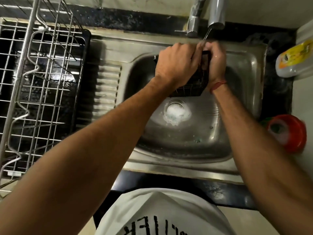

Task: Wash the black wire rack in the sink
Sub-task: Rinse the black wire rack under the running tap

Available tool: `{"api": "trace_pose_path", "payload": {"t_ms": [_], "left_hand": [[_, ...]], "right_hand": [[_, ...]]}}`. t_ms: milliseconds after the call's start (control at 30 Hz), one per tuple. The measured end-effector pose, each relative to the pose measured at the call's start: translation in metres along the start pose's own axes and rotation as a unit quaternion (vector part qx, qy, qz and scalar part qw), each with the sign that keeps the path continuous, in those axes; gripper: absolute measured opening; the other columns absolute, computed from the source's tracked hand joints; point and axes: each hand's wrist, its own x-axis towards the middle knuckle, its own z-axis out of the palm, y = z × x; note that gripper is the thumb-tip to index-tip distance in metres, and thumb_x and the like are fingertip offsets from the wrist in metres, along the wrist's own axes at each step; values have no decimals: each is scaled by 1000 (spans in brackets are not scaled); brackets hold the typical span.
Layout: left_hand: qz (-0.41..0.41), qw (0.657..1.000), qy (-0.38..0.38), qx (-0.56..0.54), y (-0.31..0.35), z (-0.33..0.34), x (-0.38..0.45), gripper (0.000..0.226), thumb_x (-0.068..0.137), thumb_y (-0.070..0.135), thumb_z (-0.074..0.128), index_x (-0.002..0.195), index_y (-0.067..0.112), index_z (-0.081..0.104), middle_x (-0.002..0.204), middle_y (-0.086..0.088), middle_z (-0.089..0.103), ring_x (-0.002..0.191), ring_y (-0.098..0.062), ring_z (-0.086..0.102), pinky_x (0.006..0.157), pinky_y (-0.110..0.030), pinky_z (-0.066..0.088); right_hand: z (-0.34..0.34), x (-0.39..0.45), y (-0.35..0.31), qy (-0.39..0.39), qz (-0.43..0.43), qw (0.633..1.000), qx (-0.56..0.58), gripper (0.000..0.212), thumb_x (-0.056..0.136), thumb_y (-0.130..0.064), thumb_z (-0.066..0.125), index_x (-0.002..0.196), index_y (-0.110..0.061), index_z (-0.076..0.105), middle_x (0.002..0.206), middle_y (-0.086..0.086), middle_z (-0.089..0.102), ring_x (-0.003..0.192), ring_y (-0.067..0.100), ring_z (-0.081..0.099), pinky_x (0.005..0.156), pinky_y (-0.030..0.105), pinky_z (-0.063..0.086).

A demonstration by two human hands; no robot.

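Observation:
A small black wire rack (194, 85) hangs over the far part of the steel sink (243, 92), held between both hands under the tap. My left hand (176, 65) grips its left side with curled fingers. My right hand (216, 63) grips the right edge, a red thread on the wrist. A thin stream of water falls from the spout (216, 14) onto the hands and the rack's top. Much of the rack is hidden behind my hands.
Foam sits over the drain (176, 112). A large metal dish rack (39, 85) on a black tray stands left of the ribbed drainboard. A yellow-labelled bottle (296, 60) and a red-orange tub (288, 133) sit on the dark counter at right.

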Motion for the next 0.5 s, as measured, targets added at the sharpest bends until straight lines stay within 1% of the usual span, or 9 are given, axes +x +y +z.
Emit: {"api": "trace_pose_path", "payload": {"t_ms": [33, 100, 133, 233, 300, 367, 433, 467, 500], "left_hand": [[2, 1000, -7, 27, 3, 2, -1, 55, 113, 55, 26, 82, 28, 61, 74, 3, 67, 62, -22, 66, 65, -39, 59], [-2, 998, -16, 66, 12, 5, 3, 56, 113, 55, 23, 84, 26, 62, 79, 1, 69, 66, -26, 67, 67, -40, 59], [1, 996, -24, 87, 17, 4, 6, 54, 113, 53, 24, 86, 27, 62, 82, 1, 68, 69, -26, 66, 68, -40, 57], [39, 993, -54, 101, 22, 7, 11, 50, 116, 48, 29, 99, 23, 68, 89, -2, 68, 76, -27, 66, 71, -43, 56], [43, 995, -42, 75, 19, 8, 10, 56, 114, 50, 27, 94, 22, 71, 88, -5, 72, 73, -30, 69, 70, -44, 58], [26, 998, -18, 57, 11, 12, 12, 58, 112, 53, 25, 83, 23, 66, 80, -4, 71, 68, -31, 68, 70, -43, 58], [2, 999, 0, 53, -2, 13, 13, 57, 111, 57, 29, 75, 26, 61, 74, 1, 69, 65, -27, 66, 75, -41, 58], [-18, 999, 8, 36, -10, 13, 11, 57, 110, 60, 33, 74, 27, 63, 71, 3, 69, 64, -24, 66, 75, -40, 59], [-50, 999, 21, -5, -17, 13, 7, 55, 109, 61, 39, 74, 28, 67, 69, 5, 69, 61, -20, 66, 70, -37, 60]], "right_hand": [[-6, 1, 2, -11, 2, 1000, -7, 25, 82, -25, 63, 57, -25, 59, 66, -7, 52, 66, 7, 47, 67, 29, 42], [-8, -1, -7, -33, 65, 997, -17, 38, 93, -27, 58, 55, -25, 63, 65, -12, 58, 68, 5, 51, 73, 29, 43], [-8, 0, -9, -24, 73, 996, -50, 45, 99, -29, 57, 55, -26, 64, 64, -15, 59, 67, 4, 52, 73, 29, 43], [-3, -6, -13, 70, 41, 981, -175, 56, 106, -42, 53, 54, -24, 56, 54, -16, 57, 58, 1, 52, 64, 24, 43], [-4, -9, -8, 135, 23, 964, -226, 62, 109, -46, 46, 53, -22, 57, 56, -10, 65, 58, 3, 57, 63, 28, 47], [-3, -10, -6, 170, 5, 944, -283, 68, 111, -46, 41, 50, -18, 52, 54, -4, 62, 57, 8, 58, 63, 33, 46], [0, -8, -7, 163, -17, 945, -284, 70, 111, -44, 41, 46, -18, 46, 46, -7, 53, 50, 9, 53, 59, 32, 41], [0, -7, -7, 153, -26, 950, -269, 71, 111, -44, 42, 45, -19, 47, 44, -6, 52, 48, 9, 52, 57, 31, 41], [-1, -7, -8, 146, -29, 957, -248, 71, 111, -44, 42, 44, -20, 50, 43, -6, 53, 47, 9, 55, 56, 28, 43]]}}
